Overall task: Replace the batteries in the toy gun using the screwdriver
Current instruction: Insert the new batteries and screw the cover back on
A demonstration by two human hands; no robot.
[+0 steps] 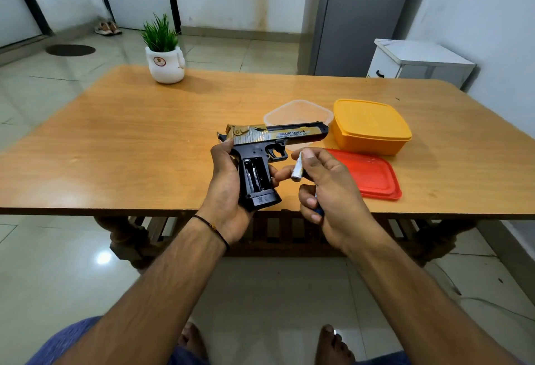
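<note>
My left hand [224, 190] grips the toy gun [269, 144] by its black handle, above the table's near edge. The gun has a gold and silver slide, and its barrel points right. The battery compartment [254, 175] in the handle stands uncovered, with metal contacts showing inside. My right hand [333, 190] pinches a silver battery [297, 169] between thumb and forefinger, just right of the handle. The same hand's lower fingers curl around a blue handle [319, 210], probably the screwdriver; its shaft is hidden.
A wooden table [144, 138] carries a clear container [298, 112], a yellow-orange box [370, 127] and a red lid [373, 175] on the right. A potted plant [165, 57] stands at the far left. A white cabinet [419, 60] sits behind the table.
</note>
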